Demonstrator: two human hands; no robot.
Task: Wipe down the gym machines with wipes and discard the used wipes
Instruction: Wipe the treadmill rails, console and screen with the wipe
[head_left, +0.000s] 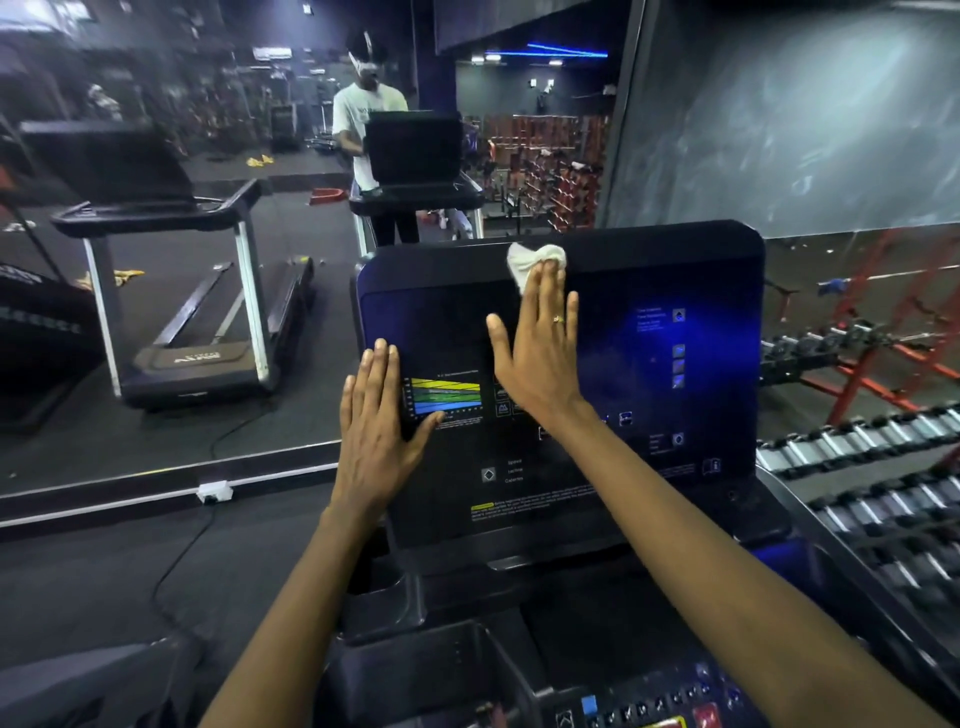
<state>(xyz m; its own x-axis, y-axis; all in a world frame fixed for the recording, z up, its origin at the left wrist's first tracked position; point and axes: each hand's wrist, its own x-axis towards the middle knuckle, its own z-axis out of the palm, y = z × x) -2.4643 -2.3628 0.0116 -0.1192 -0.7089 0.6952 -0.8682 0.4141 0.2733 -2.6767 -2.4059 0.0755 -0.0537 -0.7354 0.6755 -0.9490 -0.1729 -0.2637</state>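
The person's forearms are bare from the near edge up to the left hand (371, 415) and right hand (540, 358). A thin gold-coloured metal ring (558, 319) sits on one right-hand finger.

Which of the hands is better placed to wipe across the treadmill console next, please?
Right. The right hand presses the white wipe against the treadmill console near its top edge; the left hand rests flat on its left side, holding nothing.

Surfaces, treadmill station
Console panel (649, 374): glossy black plastic, smooth. Wipe (530, 260): white, soft, crumpled, matt. Dumbbells (852, 447), right: shiny metal. Mirror (291, 104), far left: glossy glass. Floor (104, 582), near left: dark, matt.
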